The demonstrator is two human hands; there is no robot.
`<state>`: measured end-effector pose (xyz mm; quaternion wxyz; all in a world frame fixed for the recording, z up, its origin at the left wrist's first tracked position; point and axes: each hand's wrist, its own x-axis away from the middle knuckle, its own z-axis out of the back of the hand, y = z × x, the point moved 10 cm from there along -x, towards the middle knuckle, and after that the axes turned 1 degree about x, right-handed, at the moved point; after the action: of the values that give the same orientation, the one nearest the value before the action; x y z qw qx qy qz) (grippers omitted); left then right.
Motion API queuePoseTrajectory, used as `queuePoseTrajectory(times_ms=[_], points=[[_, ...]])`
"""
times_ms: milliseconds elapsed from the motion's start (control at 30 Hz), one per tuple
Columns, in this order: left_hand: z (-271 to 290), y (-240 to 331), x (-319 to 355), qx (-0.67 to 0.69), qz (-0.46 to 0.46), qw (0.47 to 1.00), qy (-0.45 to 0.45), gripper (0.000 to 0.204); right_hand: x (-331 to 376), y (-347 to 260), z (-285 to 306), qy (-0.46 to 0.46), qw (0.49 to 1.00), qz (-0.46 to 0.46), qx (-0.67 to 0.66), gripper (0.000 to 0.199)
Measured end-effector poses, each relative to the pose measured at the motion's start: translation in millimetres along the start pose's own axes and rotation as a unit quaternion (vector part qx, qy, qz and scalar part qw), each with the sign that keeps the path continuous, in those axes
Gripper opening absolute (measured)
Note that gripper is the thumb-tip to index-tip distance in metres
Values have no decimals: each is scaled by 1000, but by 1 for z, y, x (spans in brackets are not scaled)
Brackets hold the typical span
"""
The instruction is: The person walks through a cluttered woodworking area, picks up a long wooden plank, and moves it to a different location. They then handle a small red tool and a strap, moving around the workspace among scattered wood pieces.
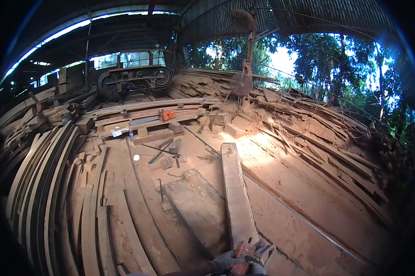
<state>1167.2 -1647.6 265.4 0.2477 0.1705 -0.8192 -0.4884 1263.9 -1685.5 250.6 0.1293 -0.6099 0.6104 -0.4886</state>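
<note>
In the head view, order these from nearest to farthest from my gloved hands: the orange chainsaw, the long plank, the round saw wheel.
1. The long plank, its near end at the gloved hands.
2. The orange chainsaw, up left on stacked boards.
3. The round saw wheel, farther back, upper centre.

A long plank [235, 191] of rough-sawn, matt wood is held at its near end by two hands; the left hand [226, 262] and the right hand [261, 254] are covered in grey cloth gloves, worn and dusty. The floor [308, 202] is coated with fine reddish sawdust, dull and powdery. Curved boards [55, 184] of weathered, grey-brown wood are stacked along the floor's left edge. A chainsaw [159, 116] with an orange plastic body and a dull metal bar is laid on stacked timber. A rusted metal wheel [241, 84] is seen behind.
</note>
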Motion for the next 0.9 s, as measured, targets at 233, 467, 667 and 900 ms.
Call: queuePoseTrajectory(times_ms=[233,467,667,900], points=[[8,-32,-19,48,41,998,-24,38,9,-3,1,9,1000,26,-8,42],[10,4,18,179,87,979,-36,42,23,-19,45,14,994,107,-19,43],[35,68,38,338,20,941,19,42,70,-78,104,83,949,283,109,52],[93,126,29,191,-115,970,100,34,159,-161,123,263,886,366,110,32]])
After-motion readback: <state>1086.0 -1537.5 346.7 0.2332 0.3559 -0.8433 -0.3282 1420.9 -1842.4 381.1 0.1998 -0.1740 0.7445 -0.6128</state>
